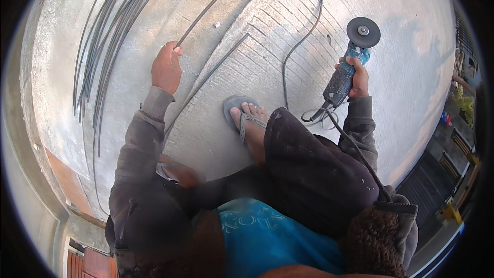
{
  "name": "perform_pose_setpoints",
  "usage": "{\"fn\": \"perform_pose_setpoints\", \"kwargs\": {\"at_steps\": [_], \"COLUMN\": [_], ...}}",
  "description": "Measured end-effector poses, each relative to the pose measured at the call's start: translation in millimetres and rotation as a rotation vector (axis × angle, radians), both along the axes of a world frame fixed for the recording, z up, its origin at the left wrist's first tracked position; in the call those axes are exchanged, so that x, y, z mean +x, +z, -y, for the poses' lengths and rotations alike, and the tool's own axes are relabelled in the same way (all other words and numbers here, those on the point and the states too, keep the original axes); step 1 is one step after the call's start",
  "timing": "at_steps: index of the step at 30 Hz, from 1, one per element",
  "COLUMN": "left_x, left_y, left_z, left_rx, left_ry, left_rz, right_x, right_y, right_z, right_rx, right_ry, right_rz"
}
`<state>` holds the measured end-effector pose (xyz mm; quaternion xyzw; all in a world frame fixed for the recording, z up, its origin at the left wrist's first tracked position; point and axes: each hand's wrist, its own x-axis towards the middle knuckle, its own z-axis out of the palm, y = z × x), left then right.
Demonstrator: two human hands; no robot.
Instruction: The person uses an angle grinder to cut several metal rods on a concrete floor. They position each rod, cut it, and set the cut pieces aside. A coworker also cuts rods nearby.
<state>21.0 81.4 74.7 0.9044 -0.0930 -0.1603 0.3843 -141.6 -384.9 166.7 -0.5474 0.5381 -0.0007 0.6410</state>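
My left hand (166, 67) is closed around the near end of a thin dark steel rod (211, 4), which runs away up to the top edge. In my right hand (359, 78) is a blue and black angle grinder (339, 81), gripped by its body. Its dark round disc (355, 24) points away from me, and faces up. The grinder stays well apart from the rod. Another rod (218, 65) lies on the concrete between my hands, its near part passing beside my left forearm. The grinder's cord (355, 146) runs back over my right leg.
Several long steel rods (110, 36) lie in a loose bundle at the left. A black cable (293, 49) curves across the grooved concrete (272, 31). My sandalled foot (253, 123) stands near the middle. A low wall edge (31, 103) borders the left; a dark gate (432, 180) is at the right.
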Motion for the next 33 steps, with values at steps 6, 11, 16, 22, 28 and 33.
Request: {"fn": "perform_pose_setpoints", "kwargs": {"at_steps": [6,11,16,22,28,33], "left_x": [-108.2,-147.8,-146.7,-150.9,-162.6,-140.4], "left_y": [-11.1,-32.4,-28.5,-20.9,-31.5,-19.0], "left_z": [-55.6,-75.1,-74.9,-60.4,-26.8,2.8], "left_rx": [0.047,0.059,0.056,0.068,0.005,-0.021], "left_ry": [0.028,-0.006,0.014,-0.035,-0.053,0.036], "left_rz": [-0.102,0.032,-0.023,0.007,0.104,0.070], "right_x": [-9.0,1.9,6.6,0.5,-0.8,-1.0], "right_y": [-6.8,-2.6,3.5,4.0,-5.5,-0.4], "right_z": [14.2,12.8,0.6,2.9,7.6,10.8], "right_rx": [-0.008,-0.015,-0.017,-0.049,-0.027,-0.016], "right_ry": [-0.006,-0.016,-0.029,-0.012,-0.047,-0.055], "right_rz": [0.047,0.117,0.193,0.189,0.249,0.272]}}
